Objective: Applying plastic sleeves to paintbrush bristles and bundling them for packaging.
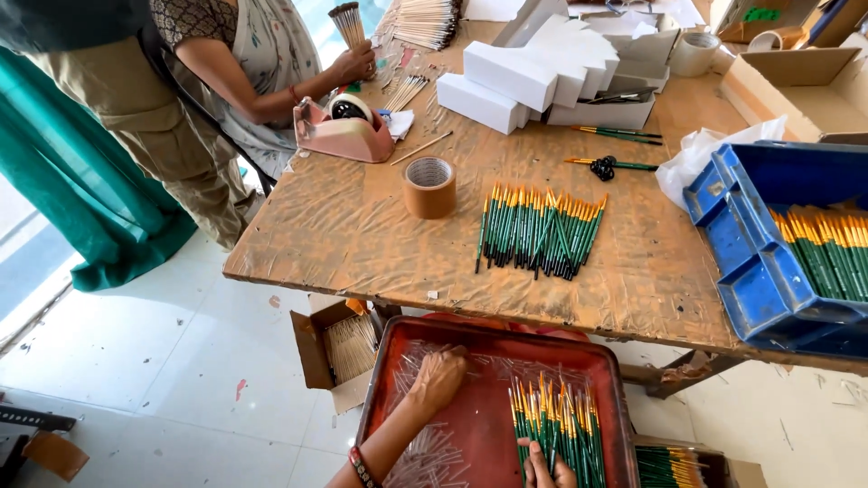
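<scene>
Two hands are down in a red tray [380, 398] that sits below the table's near edge. The left hand [438, 378] rests knuckles-up, fingers curled, on a scatter of clear plastic sleeves [425, 456] lying on the tray floor; can't tell if it's actually pinching one. The right hand [546, 470] sits at the bottom edge, fingers closed around the lower ends of a bunch of green-handled brushes [556, 429] with orange-yellow tips, on the tray's right side.

The table [344, 226] is worn, brown and covered in wrinkled film. On it: a fanned row of the same brushes [540, 230], a brown tape roll [429, 187], a pink tape dispenser [344, 131], and stacked white boxes [524, 77]. A blue bin [750, 271] at the right edge holds more brushes.

Floor is pale tile, with an open cardboard box [339, 348] of thin sticks tucked under the table. Another person [244, 63] stands at the far left corner holding a bundle of sticks [347, 23], next to a teal curtain [72, 172].
</scene>
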